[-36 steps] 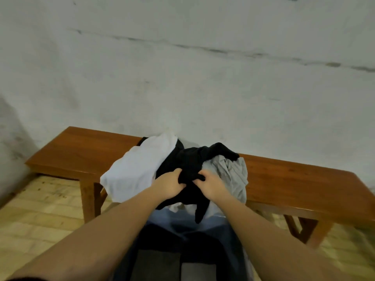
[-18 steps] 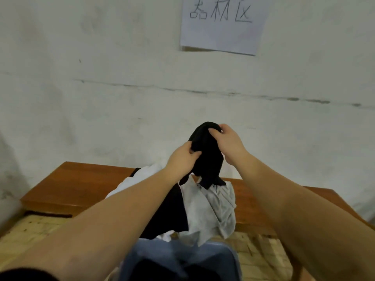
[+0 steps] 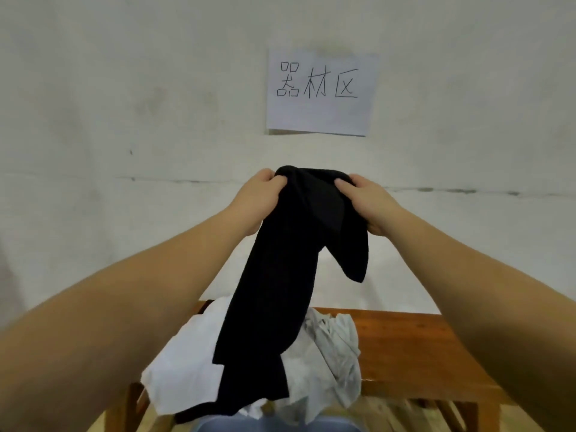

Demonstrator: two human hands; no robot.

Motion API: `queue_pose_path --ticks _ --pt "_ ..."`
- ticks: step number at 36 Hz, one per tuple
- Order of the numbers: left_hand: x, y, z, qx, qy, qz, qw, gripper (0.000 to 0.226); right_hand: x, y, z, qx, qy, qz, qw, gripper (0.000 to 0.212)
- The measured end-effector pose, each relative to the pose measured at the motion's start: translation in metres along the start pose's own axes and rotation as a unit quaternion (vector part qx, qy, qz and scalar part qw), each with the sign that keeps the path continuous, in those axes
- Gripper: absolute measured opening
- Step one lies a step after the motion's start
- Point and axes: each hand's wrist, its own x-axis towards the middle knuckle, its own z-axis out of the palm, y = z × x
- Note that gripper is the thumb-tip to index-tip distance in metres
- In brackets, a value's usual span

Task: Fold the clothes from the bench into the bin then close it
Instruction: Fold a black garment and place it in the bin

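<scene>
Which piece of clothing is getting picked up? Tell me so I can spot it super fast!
Look at the wooden bench by the white wall. Above its pile of clothes, the left hand and right hand grip the top of a long black garment that hangs down. It is the only one lifted; the white cloth and crumpled grey one lie below.

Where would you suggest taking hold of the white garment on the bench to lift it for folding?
Judging from its pose, grip the white garment at its left edge, where it hangs off the wooden bench, coming from the left front. Its right part lies under the hanging black garment both hands hold.
</scene>
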Motion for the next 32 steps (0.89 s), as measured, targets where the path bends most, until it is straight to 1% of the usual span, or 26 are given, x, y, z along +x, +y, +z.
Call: queue_pose_path --ticks 3,4,6,8,11,14,16,21,24,26,27,29,31,32 --pt "-0.004 0.005 -0.010 0.016 -0.002 0.006 1.000 0.025 -0.003 -0.003 -0.008 -0.038 -0.026 0.017 0.999 0.031" --pt "-0.006 0.006 -0.013 0.024 0.003 0.010 1.000 0.026 -0.004 -0.003 -0.010 -0.050 -0.033 0.023 0.998 0.031" --pt "-0.009 0.008 -0.020 0.040 0.006 0.020 0.999 0.022 -0.004 -0.002 -0.014 -0.073 -0.049 0.033 0.996 0.024" --pt "-0.013 0.008 -0.027 0.061 -0.001 0.031 0.998 0.020 -0.008 -0.002 -0.019 -0.083 -0.083 0.048 0.992 0.017" --pt "-0.015 0.006 -0.039 0.088 -0.003 0.049 0.995 0.017 -0.017 -0.002 -0.025 -0.133 -0.123 0.057 0.982 0.022" --pt "-0.018 0.003 -0.049 0.092 -0.001 0.056 0.994 0.016 -0.023 0.000 -0.030 -0.195 -0.106 0.039 0.974 0.015" --pt "-0.020 0.000 -0.054 0.092 -0.012 0.055 0.994 0.015 -0.026 0.000 -0.032 -0.206 -0.084 0.026 0.975 0.013" --pt "-0.028 -0.008 -0.059 0.090 -0.053 0.046 0.993 0.015 -0.032 -0.010 -0.028 -0.138 -0.050 -0.006 0.989 0.014" --pt "-0.033 -0.013 -0.056 0.098 -0.049 0.049 0.993 0.012 -0.036 -0.022 -0.020 -0.102 -0.048 -0.029 0.993 0.018" --pt "-0.039 -0.015 -0.050 0.103 -0.031 0.044 0.993 0.013 -0.037 -0.029 -0.015 -0.110 -0.038 -0.049 0.992 0.021" --pt "-0.042 -0.015 -0.046 0.098 -0.022 0.043 0.994 0.017 -0.038 -0.033 -0.012 -0.120 -0.031 -0.059 0.991 0.023" --pt "-0.048 -0.010 -0.034 0.065 -0.019 0.034 0.997 0.020 -0.038 -0.038 -0.005 -0.130 -0.025 -0.072 0.989 0.025" --pt "-0.058 -0.002 -0.018 0.023 -0.052 0.018 0.998 0.020 -0.038 -0.043 0.004 -0.135 -0.026 -0.082 0.987 0.022" --pt "-0.062 0.002 -0.009 0.019 -0.075 0.010 0.997 0.029 -0.038 -0.045 0.009 -0.138 -0.026 -0.087 0.986 0.021"
